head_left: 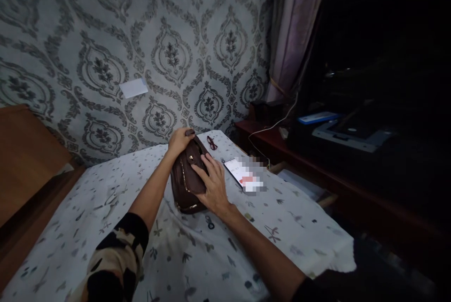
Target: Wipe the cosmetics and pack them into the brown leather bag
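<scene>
"Bag (181, 184), brown, just about the centre of the head view," I report from my desk. "It lies on the patterned cloth (137, 241), its far end near the wallpaper (169, 53)."

"And the left hand (180, 141)?"

"Curled nearly closed on the bag's far end, beside a dark tab (189, 132). I'd judge that it anchors that end. I can't tell how the thumb sits."

"The right hand (215, 187)?"

"Partly open, fingers apart, laid across the bag's right side. The fingers reach toward the metal stud (191, 157), with the thumb lower down. It touches the bag without closing round it, which to me looks like pressing or spreading the soft side while the other hand steadies it."

"What's around them?"

"Right of centre, the phone (233, 170) lies face up, lit and partly blurred, near enough to glance at, I'd guess. Above it, the glasses (212, 143) rest just beyond the bag, out of the fingers' way. At the right of the frame, a blue-edged box (319, 117) sits in shadow; I can't make out what it contains. Upper left, a white card (134, 88) shows against the wallpaper; how it's held there, I can't tell."
</scene>
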`<action>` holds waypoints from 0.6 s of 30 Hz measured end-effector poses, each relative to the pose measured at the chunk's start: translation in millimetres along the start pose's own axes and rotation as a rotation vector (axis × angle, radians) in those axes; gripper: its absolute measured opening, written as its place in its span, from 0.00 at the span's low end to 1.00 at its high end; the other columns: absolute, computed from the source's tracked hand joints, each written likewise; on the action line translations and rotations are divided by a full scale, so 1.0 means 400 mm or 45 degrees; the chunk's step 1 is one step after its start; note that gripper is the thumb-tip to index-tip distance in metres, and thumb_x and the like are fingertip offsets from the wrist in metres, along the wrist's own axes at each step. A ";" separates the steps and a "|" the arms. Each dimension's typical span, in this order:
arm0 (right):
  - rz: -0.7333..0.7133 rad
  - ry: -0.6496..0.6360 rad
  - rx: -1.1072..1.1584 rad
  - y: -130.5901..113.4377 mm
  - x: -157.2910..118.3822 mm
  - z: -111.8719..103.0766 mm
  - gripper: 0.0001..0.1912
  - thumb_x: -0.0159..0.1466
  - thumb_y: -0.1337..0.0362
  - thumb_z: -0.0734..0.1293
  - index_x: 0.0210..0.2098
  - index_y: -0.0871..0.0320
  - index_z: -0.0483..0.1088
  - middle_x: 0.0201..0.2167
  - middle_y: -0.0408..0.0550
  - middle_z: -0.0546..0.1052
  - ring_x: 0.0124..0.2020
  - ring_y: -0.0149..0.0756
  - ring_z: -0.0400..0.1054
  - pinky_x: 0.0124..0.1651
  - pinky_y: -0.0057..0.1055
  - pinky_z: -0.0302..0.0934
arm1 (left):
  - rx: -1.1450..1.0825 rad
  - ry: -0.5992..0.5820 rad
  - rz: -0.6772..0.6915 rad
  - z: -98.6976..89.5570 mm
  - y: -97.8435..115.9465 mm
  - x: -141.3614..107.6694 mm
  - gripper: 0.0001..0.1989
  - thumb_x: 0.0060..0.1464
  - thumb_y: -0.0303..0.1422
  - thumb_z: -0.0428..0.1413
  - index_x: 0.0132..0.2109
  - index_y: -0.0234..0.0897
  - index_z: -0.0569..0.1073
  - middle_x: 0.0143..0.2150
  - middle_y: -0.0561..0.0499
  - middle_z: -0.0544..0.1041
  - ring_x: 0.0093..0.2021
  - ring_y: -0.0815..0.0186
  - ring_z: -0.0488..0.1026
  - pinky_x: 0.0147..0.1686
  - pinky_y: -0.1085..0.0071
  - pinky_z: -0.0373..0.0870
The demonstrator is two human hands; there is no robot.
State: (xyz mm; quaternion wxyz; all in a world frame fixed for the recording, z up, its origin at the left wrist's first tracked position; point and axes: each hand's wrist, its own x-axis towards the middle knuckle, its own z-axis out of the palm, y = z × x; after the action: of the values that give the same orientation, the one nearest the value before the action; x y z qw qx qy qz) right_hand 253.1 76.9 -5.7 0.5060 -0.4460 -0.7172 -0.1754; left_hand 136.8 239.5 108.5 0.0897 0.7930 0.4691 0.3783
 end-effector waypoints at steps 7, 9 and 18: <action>-0.011 0.042 0.032 -0.001 -0.002 0.005 0.28 0.64 0.52 0.68 0.60 0.55 0.69 0.68 0.61 0.62 0.70 0.53 0.53 0.68 0.54 0.51 | -0.021 0.060 -0.015 -0.009 -0.004 -0.006 0.07 0.53 0.31 0.59 0.27 0.37 0.75 0.23 0.53 0.71 0.28 0.64 0.64 0.30 0.70 0.53; 0.001 0.025 0.033 -0.001 -0.002 0.005 0.26 0.64 0.53 0.67 0.60 0.54 0.69 0.68 0.61 0.63 0.70 0.53 0.54 0.68 0.54 0.52 | -0.039 0.065 -0.013 -0.009 -0.004 -0.010 0.07 0.53 0.32 0.59 0.27 0.38 0.74 0.23 0.54 0.70 0.27 0.65 0.63 0.30 0.70 0.53; -0.036 0.091 0.077 0.000 0.000 0.005 0.25 0.65 0.54 0.67 0.58 0.56 0.70 0.66 0.62 0.63 0.70 0.53 0.54 0.68 0.54 0.52 | -0.106 0.082 -0.003 -0.010 0.004 -0.027 0.08 0.54 0.32 0.57 0.27 0.37 0.73 0.24 0.54 0.70 0.28 0.66 0.63 0.32 0.70 0.55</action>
State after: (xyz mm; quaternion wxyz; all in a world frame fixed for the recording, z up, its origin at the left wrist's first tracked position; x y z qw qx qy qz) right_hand 251.9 78.4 -6.7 0.5421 -0.4138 -0.7097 -0.1765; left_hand 132.2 228.8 106.6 0.1078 0.7753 0.4567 0.4228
